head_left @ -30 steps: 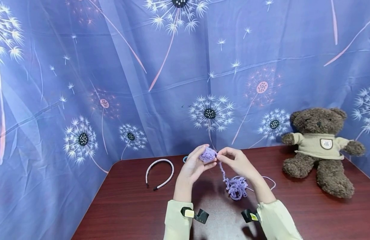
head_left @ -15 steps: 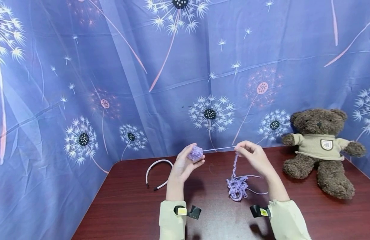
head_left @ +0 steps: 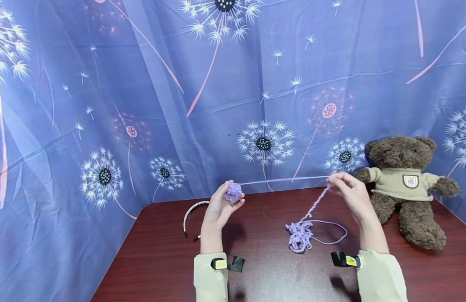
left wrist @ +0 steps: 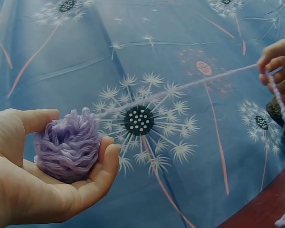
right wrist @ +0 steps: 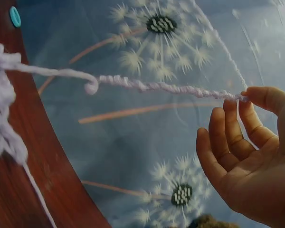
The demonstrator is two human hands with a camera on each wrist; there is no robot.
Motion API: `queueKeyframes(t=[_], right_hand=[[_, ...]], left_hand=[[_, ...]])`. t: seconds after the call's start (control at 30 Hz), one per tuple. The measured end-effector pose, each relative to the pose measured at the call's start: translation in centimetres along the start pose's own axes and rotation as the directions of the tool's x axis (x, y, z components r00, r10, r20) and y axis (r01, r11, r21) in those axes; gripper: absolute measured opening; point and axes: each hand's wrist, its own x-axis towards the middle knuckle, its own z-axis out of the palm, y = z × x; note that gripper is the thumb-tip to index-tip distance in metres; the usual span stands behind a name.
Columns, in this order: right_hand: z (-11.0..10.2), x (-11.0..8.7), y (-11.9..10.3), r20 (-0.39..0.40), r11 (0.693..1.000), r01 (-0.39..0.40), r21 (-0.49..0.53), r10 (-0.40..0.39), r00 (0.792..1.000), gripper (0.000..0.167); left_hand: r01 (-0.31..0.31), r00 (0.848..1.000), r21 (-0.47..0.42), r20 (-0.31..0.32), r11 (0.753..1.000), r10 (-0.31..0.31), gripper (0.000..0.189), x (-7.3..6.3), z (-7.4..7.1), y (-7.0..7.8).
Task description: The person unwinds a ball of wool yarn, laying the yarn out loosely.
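A purple yarn ball (head_left: 233, 192) sits above the bench (head_left: 263, 239), cupped by the left hand (head_left: 217, 212), thumb and fingers curled round it. A taut strand (head_left: 283, 180) runs to the right hand (head_left: 354, 195), which pinches it between thumb and forefinger, other fingers loosely bent. Below lies a tangled yarn heap (head_left: 300, 237); a white headband (head_left: 191, 209) rests leftward, a teddy bear (head_left: 402, 183) rightward.

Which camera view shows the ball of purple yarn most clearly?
The left wrist view. There the ball of purple yarn appears large and detailed, held in the left hand. The head view shows it small, in the same hand. The right wrist view does not show it, only other yarn.
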Motion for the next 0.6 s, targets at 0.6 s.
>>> queueKeyframes(t=[0.6], right_hand=[[-3.9,0.1,1.0,-0.103,0.985,0.051,0.162,-0.034,0.994,0.02]], left_hand=[[0.04,0.999,-0.11,0.004,0.993,-0.04,0.035,0.1,0.6,0.2]])
